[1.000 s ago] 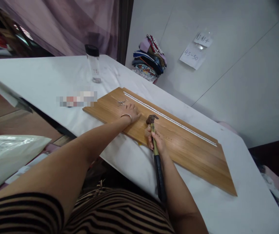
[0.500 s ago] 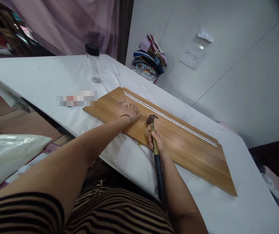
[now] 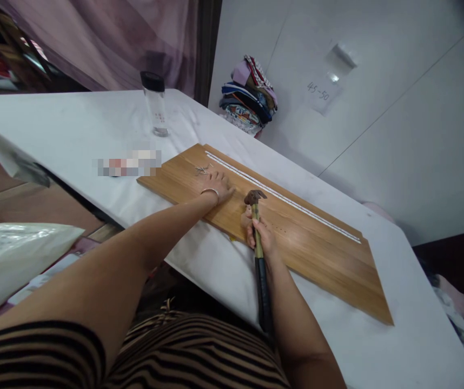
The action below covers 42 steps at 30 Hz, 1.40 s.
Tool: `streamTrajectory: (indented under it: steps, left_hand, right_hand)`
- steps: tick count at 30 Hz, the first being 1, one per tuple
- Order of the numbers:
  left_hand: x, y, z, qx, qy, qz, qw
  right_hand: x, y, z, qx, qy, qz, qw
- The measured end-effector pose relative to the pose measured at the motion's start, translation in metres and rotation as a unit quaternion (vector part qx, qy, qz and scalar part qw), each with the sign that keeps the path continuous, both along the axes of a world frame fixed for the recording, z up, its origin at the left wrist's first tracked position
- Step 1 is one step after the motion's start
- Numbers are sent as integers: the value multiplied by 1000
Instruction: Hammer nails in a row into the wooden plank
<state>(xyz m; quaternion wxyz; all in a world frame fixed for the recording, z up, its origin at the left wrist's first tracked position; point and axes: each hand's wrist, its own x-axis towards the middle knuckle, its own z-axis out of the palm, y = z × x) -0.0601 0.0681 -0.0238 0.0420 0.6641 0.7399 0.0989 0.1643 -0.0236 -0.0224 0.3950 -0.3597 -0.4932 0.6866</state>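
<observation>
A long wooden board [image 3: 313, 246] lies slantwise on the table. My left hand [image 3: 219, 185] rests flat on its left part, fingers spread, just below a small pile of nails [image 3: 203, 170]. My right hand [image 3: 263, 232] is wrapped round the upper handle of a claw hammer [image 3: 258, 246]; the rusty head points away from me and the black grip runs back towards my body. Several small dark marks dot the board right of that hand. Along the board's far side runs a narrow white strip [image 3: 280, 195].
The table [image 3: 73, 124] has a white cover. A clear bottle [image 3: 157, 111] with a black lid stands at the back left, near a blurred-out item [image 3: 128, 163]. Folded clothes [image 3: 248, 100] are stacked by the wall. A plastic bag [image 3: 17, 248] lies at lower left.
The hammer's head has shifted very slightly to the right and its grip end tilts a little to the left. My left hand stays in place on the board.
</observation>
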Motion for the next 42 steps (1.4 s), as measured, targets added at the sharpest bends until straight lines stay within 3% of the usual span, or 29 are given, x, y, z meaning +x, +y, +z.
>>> streamTrajectory:
  steps: [42]
  left_hand:
    - [-1, -1, -2, 15, -24, -6, 1000]
  right_hand:
    - [0, -2, 1, -6, 2, -6, 1000]
